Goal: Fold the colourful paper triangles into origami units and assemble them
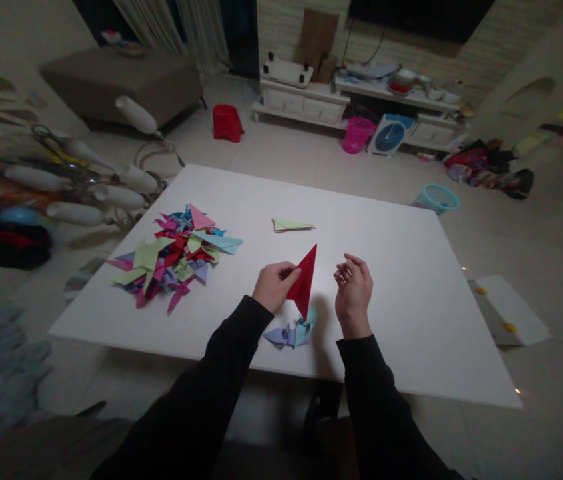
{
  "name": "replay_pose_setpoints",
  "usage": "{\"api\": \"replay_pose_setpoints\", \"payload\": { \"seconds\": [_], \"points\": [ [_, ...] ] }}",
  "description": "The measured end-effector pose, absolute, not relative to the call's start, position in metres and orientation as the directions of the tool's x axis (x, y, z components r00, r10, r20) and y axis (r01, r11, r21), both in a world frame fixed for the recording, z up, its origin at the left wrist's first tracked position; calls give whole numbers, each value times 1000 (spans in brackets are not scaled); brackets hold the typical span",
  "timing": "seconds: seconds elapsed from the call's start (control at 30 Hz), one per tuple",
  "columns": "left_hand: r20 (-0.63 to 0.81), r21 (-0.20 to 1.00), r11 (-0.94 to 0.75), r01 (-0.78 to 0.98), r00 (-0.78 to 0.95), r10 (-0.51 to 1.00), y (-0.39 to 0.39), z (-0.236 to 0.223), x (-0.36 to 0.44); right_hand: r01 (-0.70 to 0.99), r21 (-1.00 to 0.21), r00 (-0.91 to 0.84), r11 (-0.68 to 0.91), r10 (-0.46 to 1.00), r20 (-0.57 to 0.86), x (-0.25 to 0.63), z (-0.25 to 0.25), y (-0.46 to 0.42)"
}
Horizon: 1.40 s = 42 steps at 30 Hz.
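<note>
My left hand [274, 285] is closed on a red folded paper kite shape [305, 280], held up over the white board [401, 267] with its long point toward the far side. My right hand [354, 285] hovers just right of it, fingers loosely curled and apart, holding nothing. Below the red paper lie a few folded pieces in lilac and light blue [291, 333]. A pale green folded piece [291, 225] rests farther out on the board. A heap of several colourful folded papers [176, 257] lies at the board's left.
A chair or rack with white rods [96, 180] stands left of the board. On the floor beyond are a red stool [226, 123], a pink bin [358, 134], a teal basket [437, 198] and a white cabinet [304, 100]. A paper sheet [508, 310] lies on the right.
</note>
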<state>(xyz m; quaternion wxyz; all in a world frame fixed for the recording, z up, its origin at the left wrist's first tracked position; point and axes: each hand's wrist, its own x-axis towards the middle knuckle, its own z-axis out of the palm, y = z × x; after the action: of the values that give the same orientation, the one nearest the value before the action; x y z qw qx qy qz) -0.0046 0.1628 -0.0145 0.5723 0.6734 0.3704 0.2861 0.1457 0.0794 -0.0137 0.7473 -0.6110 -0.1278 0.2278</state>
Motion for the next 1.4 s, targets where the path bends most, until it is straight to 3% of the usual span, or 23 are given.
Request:
{"api": "replay_pose_setpoints", "payload": {
  "seconds": [0.07,0.17,0.27,0.4,0.87,1.23,1.4],
  "points": [
    [-33,977,-94,193,569,822,165,-16,-4,-131,-977,864,168,502,-30,147,-10,80],
    [-33,972,-106,208,572,819,167,-20,-3,-49,-987,770,154,635,61,142,-9,80],
    [-29,969,-115,220,559,829,169,-21,-2,-48,-996,646,72,763,24,138,-14,79],
    [-20,965,-129,227,557,830,168,-18,-2,-34,-999,678,-21,734,-38,141,-21,81],
    [-23,973,-114,199,580,814,160,-11,-10,-69,-997,628,-22,776,-61,132,-22,82],
    [-10,961,-131,243,504,864,167,-20,-2,39,-993,582,-113,810,-69,138,-25,80],
    [-10,969,-121,216,525,851,167,-16,0,10,-996,512,-88,856,-71,136,-23,81]
  ]
}}
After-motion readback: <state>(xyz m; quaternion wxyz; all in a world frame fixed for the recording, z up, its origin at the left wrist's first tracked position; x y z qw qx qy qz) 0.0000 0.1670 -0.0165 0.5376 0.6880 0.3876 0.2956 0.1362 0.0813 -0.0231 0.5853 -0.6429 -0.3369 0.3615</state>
